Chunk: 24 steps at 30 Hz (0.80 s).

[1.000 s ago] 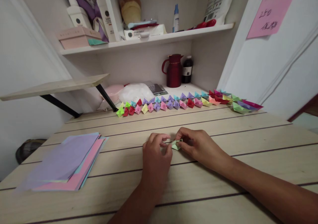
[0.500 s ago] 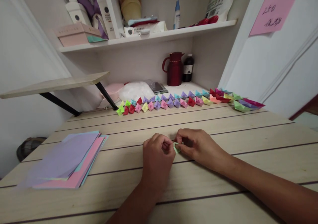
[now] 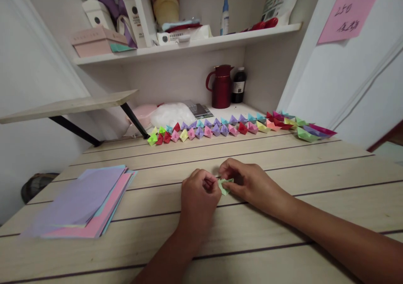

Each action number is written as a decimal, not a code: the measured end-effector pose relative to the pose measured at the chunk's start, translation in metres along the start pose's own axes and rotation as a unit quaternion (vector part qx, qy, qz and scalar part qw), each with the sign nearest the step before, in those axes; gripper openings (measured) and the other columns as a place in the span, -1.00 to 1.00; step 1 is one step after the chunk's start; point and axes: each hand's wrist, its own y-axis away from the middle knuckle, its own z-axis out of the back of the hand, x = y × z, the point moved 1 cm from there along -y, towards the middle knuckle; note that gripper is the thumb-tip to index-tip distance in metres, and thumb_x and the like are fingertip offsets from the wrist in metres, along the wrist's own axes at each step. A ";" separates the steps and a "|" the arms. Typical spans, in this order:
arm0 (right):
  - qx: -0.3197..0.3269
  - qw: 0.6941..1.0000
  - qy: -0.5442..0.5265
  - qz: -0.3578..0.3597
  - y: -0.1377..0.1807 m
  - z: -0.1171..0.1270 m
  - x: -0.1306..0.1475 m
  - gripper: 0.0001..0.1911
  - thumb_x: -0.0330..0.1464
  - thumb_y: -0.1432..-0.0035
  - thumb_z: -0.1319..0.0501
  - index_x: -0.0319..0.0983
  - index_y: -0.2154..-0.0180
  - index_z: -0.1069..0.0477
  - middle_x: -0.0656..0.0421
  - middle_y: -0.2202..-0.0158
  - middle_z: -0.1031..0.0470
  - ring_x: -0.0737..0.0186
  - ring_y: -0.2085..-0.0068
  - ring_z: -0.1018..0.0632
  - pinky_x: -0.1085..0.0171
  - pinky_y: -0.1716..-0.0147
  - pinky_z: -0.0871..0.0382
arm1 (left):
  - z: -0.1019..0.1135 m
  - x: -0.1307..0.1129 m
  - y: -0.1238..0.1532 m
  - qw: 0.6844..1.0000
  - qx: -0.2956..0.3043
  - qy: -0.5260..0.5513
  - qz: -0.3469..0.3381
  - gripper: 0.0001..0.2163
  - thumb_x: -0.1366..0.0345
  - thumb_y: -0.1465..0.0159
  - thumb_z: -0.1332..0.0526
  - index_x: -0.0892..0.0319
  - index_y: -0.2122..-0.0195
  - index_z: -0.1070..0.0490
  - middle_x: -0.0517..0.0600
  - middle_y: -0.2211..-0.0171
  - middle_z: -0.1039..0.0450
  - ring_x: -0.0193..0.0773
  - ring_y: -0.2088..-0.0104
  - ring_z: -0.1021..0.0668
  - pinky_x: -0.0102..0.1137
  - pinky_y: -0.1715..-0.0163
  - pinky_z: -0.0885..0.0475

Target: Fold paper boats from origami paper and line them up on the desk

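A small folded piece of light green paper [image 3: 224, 187] is between my two hands, just above the slatted wooden table [image 3: 252, 250]. My left hand [image 3: 201, 196] pinches its left edge between thumb and forefinger, the other fingers curled in. From the right, my right hand [image 3: 245, 179] grips it with the thumb at the near side and the bent fingers behind. The fingertips cover part of the paper, so its full shape is hidden.
Small folded paper boats [image 3: 215, 129] in many colours stand in rows along the back. A stack of coloured paper sheets [image 3: 91, 196] lies on the left. Behind are a dark red jug [image 3: 221, 87], a dark bottle [image 3: 239, 87] and a raised wooden shelf [image 3: 69, 105].
The fingers of my right hand have shifted slightly up and left, and more of the green paper shows between the hands. My left hand has barely moved.
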 end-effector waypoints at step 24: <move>0.027 0.990 0.117 0.076 -0.004 0.003 -0.002 -0.90 -0.51 -0.04 -0.23 -0.20 0.43 -0.42 0.17 0.20 -0.54 0.18 0.14 -0.49 0.24 0.13 -0.32 | 0.001 -0.002 -0.002 0.996 0.029 0.044 0.073 -0.89 0.52 -0.01 -0.13 0.16 0.51 -0.32 -0.11 0.52 -0.39 -0.35 0.52 -0.44 -0.46 0.47 -0.33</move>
